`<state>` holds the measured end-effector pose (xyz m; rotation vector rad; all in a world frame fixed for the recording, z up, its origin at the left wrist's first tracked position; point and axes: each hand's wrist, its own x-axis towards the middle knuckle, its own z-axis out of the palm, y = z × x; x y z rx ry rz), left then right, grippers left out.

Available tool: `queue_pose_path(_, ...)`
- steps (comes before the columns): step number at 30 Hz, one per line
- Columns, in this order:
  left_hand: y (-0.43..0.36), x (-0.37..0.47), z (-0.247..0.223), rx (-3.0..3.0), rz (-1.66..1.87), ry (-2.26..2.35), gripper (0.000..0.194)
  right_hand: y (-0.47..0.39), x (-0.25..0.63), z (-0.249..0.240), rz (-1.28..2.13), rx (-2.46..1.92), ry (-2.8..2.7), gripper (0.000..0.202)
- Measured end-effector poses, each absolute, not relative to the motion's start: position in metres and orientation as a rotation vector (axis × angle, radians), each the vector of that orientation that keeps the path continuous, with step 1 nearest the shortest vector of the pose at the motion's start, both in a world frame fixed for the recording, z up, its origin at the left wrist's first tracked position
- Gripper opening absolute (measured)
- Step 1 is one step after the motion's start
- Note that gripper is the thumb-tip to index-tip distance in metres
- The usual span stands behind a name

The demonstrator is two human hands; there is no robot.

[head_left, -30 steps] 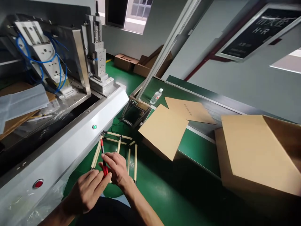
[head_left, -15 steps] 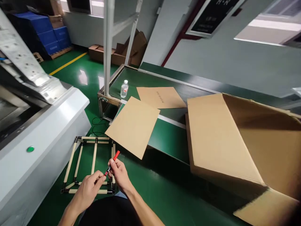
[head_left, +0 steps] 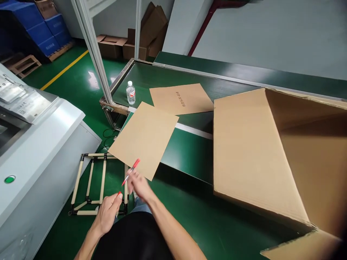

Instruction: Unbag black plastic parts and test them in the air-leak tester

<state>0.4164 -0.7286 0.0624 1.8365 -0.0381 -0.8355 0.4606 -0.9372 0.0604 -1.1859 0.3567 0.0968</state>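
My right hand [head_left: 137, 185] has its fingers folded round a slim red-ended pen [head_left: 131, 172], no gap left about the barrel that I can make out, though blur hides the exact pinch; the pen slants, one end down toward my left hand [head_left: 108, 213], the other up and away; my left hand is drawn in too, thumb and finger nipping a small red piece, which I take for the pen's cap [head_left: 119, 193]; pen and cap are apart, just beside each other, nearly in line, I judge because that lets the two part or meet straight.

Below my grip a frame of pale tubes [head_left: 103, 180] stands on the green floor, beside my legs; just beyond my right hand lies a plain cardboard sheet [head_left: 146, 137], its near corner jutting past the edge of the green-topped bench [head_left: 189, 155], perhaps so it is easy to reach; its far edge overlaps a printed sheet [head_left: 181, 99], lettering upward; left of that a water bottle [head_left: 130, 94] stands upright, well beyond my hands, likely out of the way; off to my right a big carton [head_left: 249, 151] turns its mouth sideways; to my left is a pale machine housing [head_left: 51, 169] with a green button [head_left: 9, 179].
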Motion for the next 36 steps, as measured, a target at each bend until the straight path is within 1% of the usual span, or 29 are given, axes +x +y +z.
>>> queue_pose_path(2,-0.712,0.403,0.05,1.828,-0.879,0.012,0.064,-0.986,0.48,0.055,-0.138,-1.205,0.489,0.061)
queue_pose_path(4,-0.691,0.39,0.035,1.906,-0.897,0.104,0.067,-1.035,0.501,0.046,-0.315,-1.236,0.593,0.06)
queue_pose_path(7,-0.665,0.38,0.014,2.092,-0.827,0.214,0.069,-1.072,0.532,0.026,-0.44,-1.29,0.68,0.054)
queue_pose_path(9,-0.656,0.38,0.004,2.19,-0.802,0.259,0.07,-1.065,0.553,0.01,-0.46,-1.319,0.694,0.044)
queue_pose_path(14,-0.648,0.373,-0.014,2.309,-0.811,0.422,0.072,-1.012,0.593,-0.022,-0.382,-1.392,0.61,0.019)
queue_pose_path(17,-0.639,0.348,-0.029,2.284,-0.827,0.6,0.074,-0.997,0.601,-0.032,-0.317,-1.437,0.549,0.015)
queue_pose_path(20,-0.641,0.326,-0.038,2.215,-0.766,0.77,0.078,-0.99,0.596,-0.039,-0.282,-1.47,0.51,0.018)
queue_pose_path(23,-0.667,0.341,-0.035,2.08,-0.708,0.777,0.082,-0.98,0.581,-0.043,-0.253,-1.493,0.492,0.021)
queue_pose_path(26,-0.715,0.397,-0.035,1.999,-0.695,0.392,0.072,-0.976,0.562,-0.048,-0.236,-1.509,0.515,0.022)
queue_pose_path(28,-0.752,0.441,-0.046,1.945,-0.68,0.268,0.066,-0.981,0.548,-0.051,-0.247,-1.526,0.553,0.023)
queue_pose_path(31,-0.806,0.488,-0.073,1.874,-0.649,0.212,0.066,-1.004,0.529,-0.053,-0.285,-1.57,0.621,0.026)
queue_pose_path(34,-0.854,0.5,-0.093,1.753,-0.708,0.167,0.07,-1.037,0.517,-0.052,-0.328,-1.617,0.691,0.028)
queue_pose_path(36,-0.882,0.495,-0.097,1.66,-0.782,0.091,0.069,-1.054,0.515,-0.049,-0.373,-1.655,0.729,0.026)
